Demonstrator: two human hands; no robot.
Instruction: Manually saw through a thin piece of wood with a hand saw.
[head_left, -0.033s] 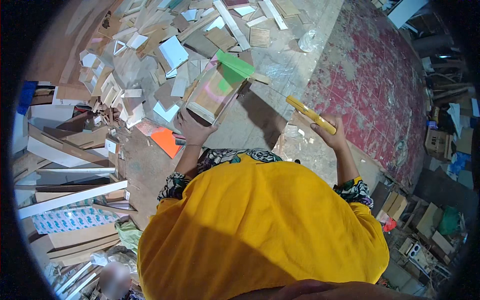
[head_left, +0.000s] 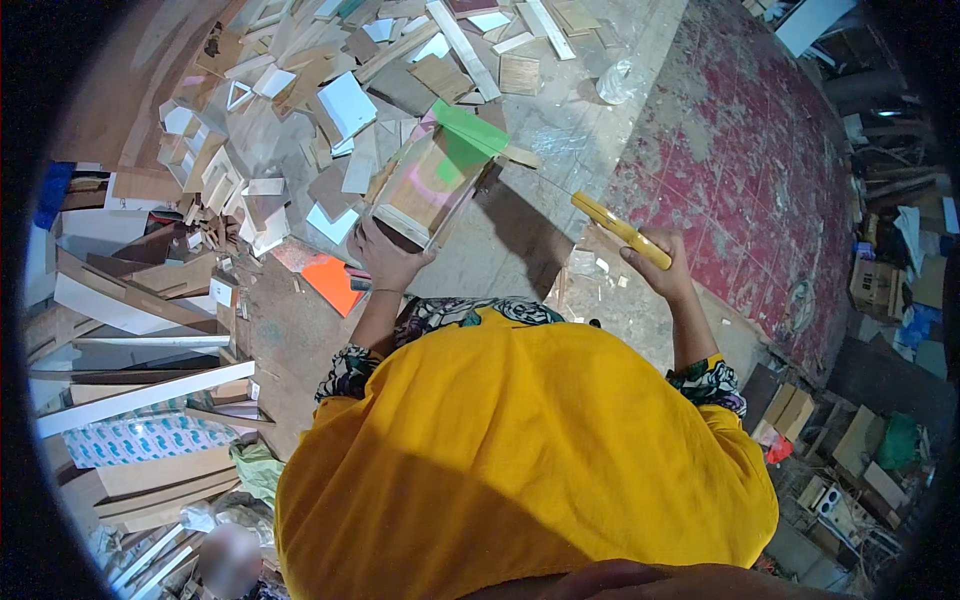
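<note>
A small wooden box-like piece [head_left: 420, 185], with green and pink patches on its top, is in my left hand [head_left: 388, 255], which grips its near end. A short pale wooden strip [head_left: 521, 156] juts from its far right corner. My right hand [head_left: 660, 265] is wrapped round a long yellow-handled tool [head_left: 605, 217], whose thin shaft points up-left toward the box. An orange sheet [head_left: 328, 280] lies beside and below my left hand.
Wood offcuts and white panels [head_left: 346, 107] cover the floor ahead, with a translucent container [head_left: 614, 83]. Long boards [head_left: 145, 395] are piled left. A dusty red floor surface [head_left: 730, 200] spans the right, edged by cardboard and scrap piles [head_left: 880, 280].
</note>
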